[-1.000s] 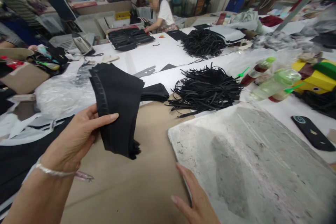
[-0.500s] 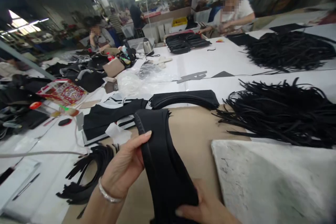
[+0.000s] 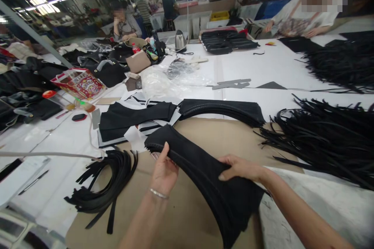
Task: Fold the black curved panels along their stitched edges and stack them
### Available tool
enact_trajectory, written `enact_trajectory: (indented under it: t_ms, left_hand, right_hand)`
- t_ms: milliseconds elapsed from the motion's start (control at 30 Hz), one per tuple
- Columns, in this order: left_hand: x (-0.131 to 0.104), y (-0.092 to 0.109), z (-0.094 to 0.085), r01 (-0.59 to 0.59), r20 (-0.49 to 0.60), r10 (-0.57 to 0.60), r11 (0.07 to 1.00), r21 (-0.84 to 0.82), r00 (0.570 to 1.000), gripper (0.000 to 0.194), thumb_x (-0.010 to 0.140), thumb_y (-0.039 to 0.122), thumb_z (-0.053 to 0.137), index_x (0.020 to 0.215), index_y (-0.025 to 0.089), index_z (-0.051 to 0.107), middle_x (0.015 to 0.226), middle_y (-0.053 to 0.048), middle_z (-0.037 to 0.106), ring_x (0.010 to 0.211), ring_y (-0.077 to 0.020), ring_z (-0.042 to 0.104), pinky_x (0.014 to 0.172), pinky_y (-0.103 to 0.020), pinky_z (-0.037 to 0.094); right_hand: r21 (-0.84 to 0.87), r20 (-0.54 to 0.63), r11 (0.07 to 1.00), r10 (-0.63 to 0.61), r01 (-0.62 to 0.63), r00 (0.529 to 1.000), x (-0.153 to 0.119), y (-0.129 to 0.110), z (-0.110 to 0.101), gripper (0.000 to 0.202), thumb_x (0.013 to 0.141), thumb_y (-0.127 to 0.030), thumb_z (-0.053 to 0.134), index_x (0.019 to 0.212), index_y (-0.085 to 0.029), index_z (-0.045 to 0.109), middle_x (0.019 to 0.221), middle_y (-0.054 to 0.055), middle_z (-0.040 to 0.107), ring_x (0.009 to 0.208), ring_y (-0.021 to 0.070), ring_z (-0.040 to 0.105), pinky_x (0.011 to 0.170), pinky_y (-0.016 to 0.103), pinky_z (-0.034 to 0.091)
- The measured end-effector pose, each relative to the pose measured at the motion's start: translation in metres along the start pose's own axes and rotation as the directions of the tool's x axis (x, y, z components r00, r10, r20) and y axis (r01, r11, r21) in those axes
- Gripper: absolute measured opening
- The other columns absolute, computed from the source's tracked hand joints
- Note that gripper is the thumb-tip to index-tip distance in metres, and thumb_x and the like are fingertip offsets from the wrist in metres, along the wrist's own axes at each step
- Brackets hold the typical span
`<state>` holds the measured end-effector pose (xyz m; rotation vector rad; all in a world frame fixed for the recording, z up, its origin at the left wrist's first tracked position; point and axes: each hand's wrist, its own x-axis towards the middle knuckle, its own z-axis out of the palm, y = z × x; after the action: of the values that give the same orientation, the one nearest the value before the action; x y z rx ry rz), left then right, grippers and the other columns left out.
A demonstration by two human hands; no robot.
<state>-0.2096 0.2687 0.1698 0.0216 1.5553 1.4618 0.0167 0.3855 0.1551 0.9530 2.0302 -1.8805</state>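
Note:
A curved stack of black fabric pieces (image 3: 201, 163) slants across the brown board, held between both hands. My left hand (image 3: 165, 169) grips its upper left end, thumb on top and fingers underneath. Farther right, my right hand (image 3: 241, 169) pinches the stack's upper edge, its thumb lying on the top face; some of its fingers are hidden. Just beyond lies another curved black stack (image 3: 222, 109) with a stitched-looking rim. To its left, more black pieces (image 3: 131, 120) rest on white sheets. A coiled bundle of black strips (image 3: 117, 179) lies left of my left hand.
The brown board (image 3: 187, 218) covers the near table. Loose black strips (image 3: 327, 144) are heaped at right, beside a pale marked slab (image 3: 321, 198). A cable (image 3: 52, 154) crosses the left side, near a pen (image 3: 33, 183). Across the table sits a co-worker in white (image 3: 309, 19).
The black stack has turned from nearly upright to a slant, its near end swinging right. My right hand has moved up and right along it. The camera view has shifted.

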Motion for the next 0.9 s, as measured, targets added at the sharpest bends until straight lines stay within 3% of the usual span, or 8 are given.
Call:
enact_trajectory:
  t_ms: [67, 200, 300, 400, 500, 600, 767, 900]
  left_hand:
    - [0.028, -0.027, -0.001, 0.031, -0.032, -0.027, 0.990, 0.135, 0.999, 0.033, 0.083, 0.050, 0.054, 0.089, 0.019, 0.061, 0.094, -0.011, 0.068, 0.091, -0.0227, 0.067, 0.078, -0.035, 0.054]
    - [0.056, -0.069, -0.021, -0.043, -0.029, 0.060, 0.908, 0.418, 0.998, 0.022, 0.078, 0.039, 0.061, 0.076, 0.017, 0.055, 0.074, -0.010, 0.064, 0.074, -0.0239, 0.066, 0.067, -0.038, 0.053]
    - [0.063, -0.067, -0.031, -0.264, 0.103, 0.255, 0.753, 0.602, 0.962, 0.013, 0.079, 0.032, 0.058, 0.081, 0.020, 0.056, 0.084, -0.007, 0.063, 0.088, -0.0228, 0.062, 0.080, -0.038, 0.049]
    - [0.082, -0.046, -0.023, -0.509, 0.369, 0.357, 0.503, 0.698, 0.858, 0.017, 0.080, 0.027, 0.057, 0.097, 0.023, 0.059, 0.106, -0.006, 0.060, 0.110, -0.0238, 0.051, 0.098, -0.040, 0.038]
    - [0.112, -0.031, -0.005, -0.678, 0.617, 0.285, 0.249, 0.691, 0.734, 0.030, 0.077, 0.023, 0.063, 0.107, 0.025, 0.060, 0.116, -0.006, 0.058, 0.118, -0.0262, 0.044, 0.102, -0.043, 0.032]
    - [0.137, -0.029, 0.008, -0.776, 0.766, 0.137, 0.049, 0.628, 0.628, 0.033, 0.075, 0.026, 0.068, 0.107, 0.025, 0.061, 0.114, -0.006, 0.059, 0.112, -0.0260, 0.047, 0.098, -0.042, 0.034]
    - [0.151, -0.029, 0.009, -0.853, 0.861, -0.029, -0.157, 0.499, 0.508, 0.033, 0.081, 0.034, 0.064, 0.112, 0.023, 0.059, 0.116, -0.008, 0.057, 0.109, -0.0246, 0.050, 0.094, -0.039, 0.037]
    - [0.153, -0.024, 0.010, -0.873, 0.884, -0.102, -0.247, 0.421, 0.455, 0.027, 0.086, 0.032, 0.056, 0.111, 0.023, 0.059, 0.111, -0.008, 0.059, 0.107, -0.0228, 0.052, 0.091, -0.035, 0.040]
  right_hand:
    - [-0.334, -0.259, 0.940, -0.012, -0.078, 0.966, 0.020, 0.008, -0.018, 0.036, 0.071, -0.031, 0.066, 0.105, -0.017, 0.067, 0.099, 0.006, 0.069, 0.089, 0.0209, 0.063, 0.081, 0.031, 0.047]
    - [-0.483, -0.529, 0.839, -0.053, -0.249, 0.847, 0.038, 0.036, -0.005, 0.038, 0.081, -0.025, 0.057, 0.117, -0.014, 0.058, 0.121, 0.014, 0.057, 0.111, 0.0278, 0.052, 0.095, 0.042, 0.036]
    - [-0.534, -0.607, 0.783, -0.094, -0.318, 0.789, 0.034, 0.052, 0.030, 0.037, 0.089, -0.034, 0.049, 0.122, -0.018, 0.053, 0.121, 0.012, 0.055, 0.112, 0.0280, 0.049, 0.091, 0.043, 0.036]
    - [-0.561, -0.651, 0.737, -0.112, -0.376, 0.750, 0.031, 0.060, 0.057, 0.041, 0.091, -0.041, 0.046, 0.124, -0.017, 0.050, 0.117, 0.013, 0.055, 0.108, 0.0286, 0.049, 0.085, 0.042, 0.039]
    - [-0.584, -0.670, 0.699, -0.128, -0.413, 0.731, 0.033, 0.061, 0.065, 0.038, 0.093, -0.040, 0.043, 0.123, -0.017, 0.050, 0.114, 0.012, 0.055, 0.106, 0.0276, 0.048, 0.082, 0.040, 0.040]
    - [-0.605, -0.666, 0.673, -0.134, -0.426, 0.734, 0.037, 0.059, 0.063, 0.034, 0.093, -0.038, 0.042, 0.120, -0.019, 0.052, 0.112, 0.011, 0.055, 0.103, 0.0265, 0.049, 0.081, 0.039, 0.039]
    - [-0.621, -0.646, 0.659, -0.125, -0.424, 0.753, 0.041, 0.052, 0.061, 0.039, 0.089, -0.041, 0.047, 0.121, -0.019, 0.051, 0.112, 0.011, 0.055, 0.103, 0.0276, 0.049, 0.081, 0.040, 0.039]
    - [-0.623, -0.637, 0.657, -0.110, -0.425, 0.763, 0.047, 0.045, 0.061, 0.036, 0.089, -0.040, 0.047, 0.118, -0.019, 0.052, 0.110, 0.011, 0.055, 0.102, 0.0276, 0.050, 0.079, 0.040, 0.038]
